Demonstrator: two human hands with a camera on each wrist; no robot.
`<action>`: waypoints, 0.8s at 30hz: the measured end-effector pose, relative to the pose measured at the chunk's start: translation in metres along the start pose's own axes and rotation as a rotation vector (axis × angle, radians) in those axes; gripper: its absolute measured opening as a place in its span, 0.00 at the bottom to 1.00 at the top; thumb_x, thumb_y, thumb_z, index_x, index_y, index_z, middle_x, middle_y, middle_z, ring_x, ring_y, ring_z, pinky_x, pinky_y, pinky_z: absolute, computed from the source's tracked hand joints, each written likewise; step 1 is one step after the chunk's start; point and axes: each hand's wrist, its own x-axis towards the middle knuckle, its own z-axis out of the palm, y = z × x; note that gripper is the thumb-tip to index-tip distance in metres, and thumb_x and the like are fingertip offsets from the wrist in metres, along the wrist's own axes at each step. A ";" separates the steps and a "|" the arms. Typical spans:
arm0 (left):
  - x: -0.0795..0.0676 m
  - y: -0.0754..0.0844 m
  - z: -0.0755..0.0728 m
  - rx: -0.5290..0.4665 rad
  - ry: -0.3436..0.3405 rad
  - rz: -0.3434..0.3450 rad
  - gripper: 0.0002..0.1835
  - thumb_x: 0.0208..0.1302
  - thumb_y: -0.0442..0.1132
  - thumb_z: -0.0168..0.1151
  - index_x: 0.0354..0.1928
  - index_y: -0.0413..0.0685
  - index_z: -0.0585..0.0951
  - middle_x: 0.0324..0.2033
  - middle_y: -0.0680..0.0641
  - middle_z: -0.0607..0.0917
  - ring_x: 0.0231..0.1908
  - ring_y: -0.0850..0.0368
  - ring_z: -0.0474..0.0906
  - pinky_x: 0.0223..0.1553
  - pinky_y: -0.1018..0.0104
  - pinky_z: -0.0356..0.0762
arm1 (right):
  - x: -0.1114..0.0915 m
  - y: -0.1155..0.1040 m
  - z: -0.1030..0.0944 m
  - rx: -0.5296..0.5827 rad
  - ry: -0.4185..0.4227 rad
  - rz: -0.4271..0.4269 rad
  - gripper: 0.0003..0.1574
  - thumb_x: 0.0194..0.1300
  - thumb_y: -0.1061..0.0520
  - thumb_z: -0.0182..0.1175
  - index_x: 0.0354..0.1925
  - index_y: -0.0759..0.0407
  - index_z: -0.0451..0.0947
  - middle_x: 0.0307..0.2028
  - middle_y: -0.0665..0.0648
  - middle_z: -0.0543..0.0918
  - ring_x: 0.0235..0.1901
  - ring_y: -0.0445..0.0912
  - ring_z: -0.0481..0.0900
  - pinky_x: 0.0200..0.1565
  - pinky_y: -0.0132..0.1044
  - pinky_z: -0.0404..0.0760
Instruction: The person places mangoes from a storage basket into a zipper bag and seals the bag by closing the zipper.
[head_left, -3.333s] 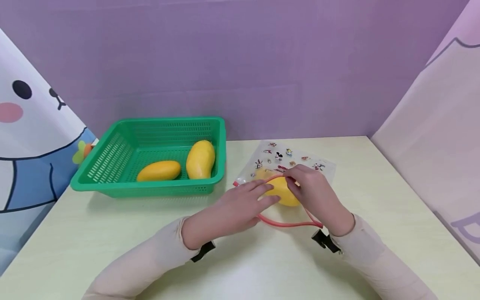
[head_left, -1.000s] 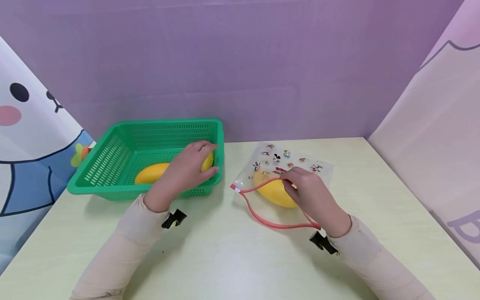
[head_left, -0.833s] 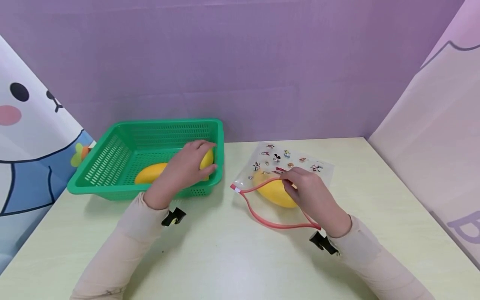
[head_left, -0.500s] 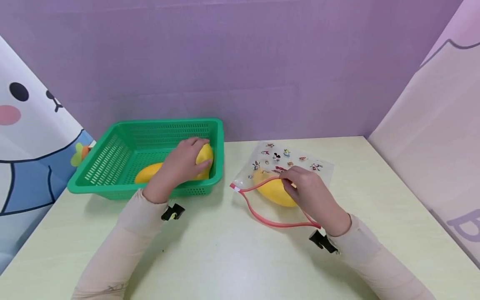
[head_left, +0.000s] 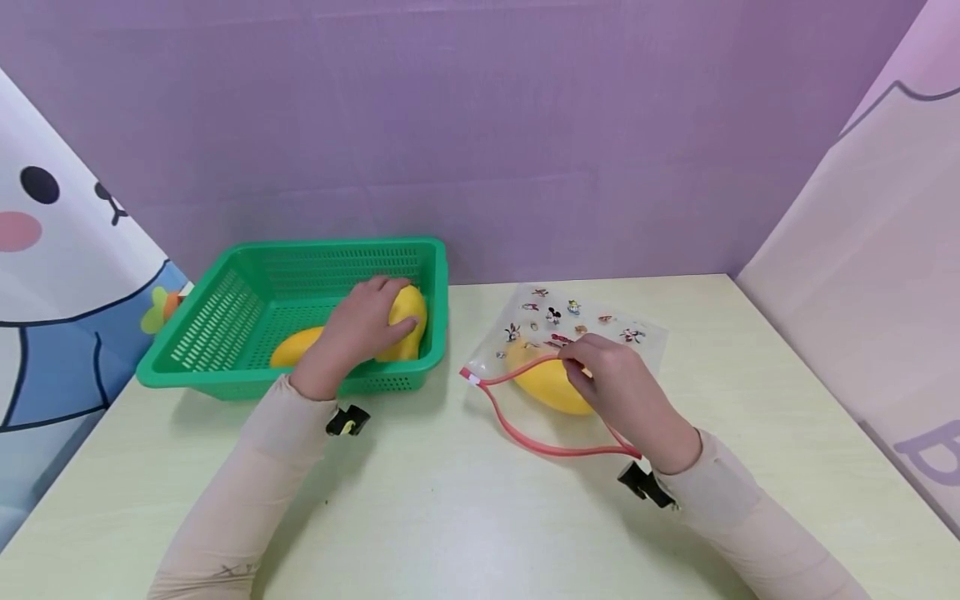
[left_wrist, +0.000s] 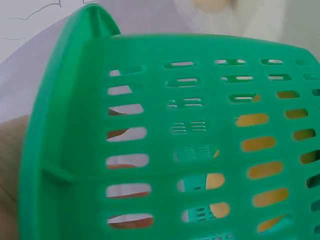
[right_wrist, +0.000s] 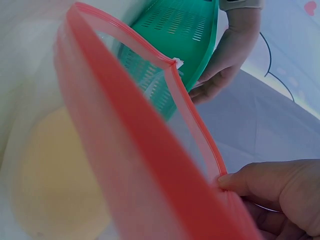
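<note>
My left hand (head_left: pixel 358 327) is inside the green basket (head_left: pixel 247 379), its fingers and thumb around the left side of an upright yellow mango (head_left: pixel 408 323). A second mango (head_left: pixel 296 346) lies left of it, partly covered by that hand. In the left wrist view the basket wall (left_wrist: pixel 150 55) hides most of the hand. My right hand (head_left: pixel 618 383) pinches the upper red edge of a clear zip bag (head_left: pixel 525 321) printed with cartoon figures. The bag's mouth gapes toward me, and a mango (head_left: pixel 551 383) lies inside it.
The pale table (head_left: pixel 450 533) runs back to a purple cloth wall (head_left: pixel 480 142). Printed cloth panels stand at the left and right. The basket stands to the left of the bag. A black clip (head_left: pixel 647 485) sits on the right wrist, another (head_left: pixel 348 421) on the left.
Since the earliest frame my left hand has left the bag's opening and reached left into the basket. Recently it has shifted slightly left around the mango. My right hand keeps its pinch on the bag.
</note>
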 end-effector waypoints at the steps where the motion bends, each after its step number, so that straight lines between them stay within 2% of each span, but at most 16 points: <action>1: 0.000 0.000 0.001 -0.003 -0.004 -0.003 0.33 0.66 0.48 0.56 0.67 0.39 0.62 0.64 0.34 0.65 0.62 0.34 0.60 0.58 0.40 0.65 | 0.000 0.000 0.000 -0.001 0.000 0.000 0.10 0.51 0.71 0.67 0.35 0.64 0.83 0.32 0.57 0.84 0.29 0.45 0.79 0.32 0.35 0.82; 9: 0.003 -0.003 0.003 -0.038 -0.048 -0.035 0.34 0.66 0.48 0.56 0.68 0.38 0.61 0.64 0.32 0.64 0.62 0.33 0.61 0.57 0.39 0.66 | -0.001 0.000 0.000 -0.007 0.018 -0.016 0.10 0.51 0.70 0.68 0.34 0.63 0.83 0.32 0.56 0.84 0.29 0.45 0.80 0.32 0.35 0.82; 19: 0.009 -0.007 -0.011 0.006 -0.094 -0.023 0.35 0.66 0.49 0.56 0.67 0.36 0.61 0.64 0.31 0.64 0.61 0.32 0.62 0.59 0.40 0.64 | 0.000 0.001 -0.002 -0.014 0.014 -0.011 0.10 0.51 0.71 0.68 0.35 0.63 0.83 0.31 0.56 0.84 0.28 0.45 0.80 0.31 0.35 0.82; 24: 0.009 -0.008 -0.018 0.015 -0.138 -0.020 0.35 0.66 0.49 0.56 0.67 0.36 0.61 0.64 0.31 0.64 0.61 0.31 0.62 0.59 0.40 0.63 | 0.000 0.001 -0.002 -0.007 0.009 -0.009 0.10 0.51 0.70 0.68 0.35 0.64 0.83 0.32 0.56 0.84 0.29 0.45 0.80 0.32 0.35 0.82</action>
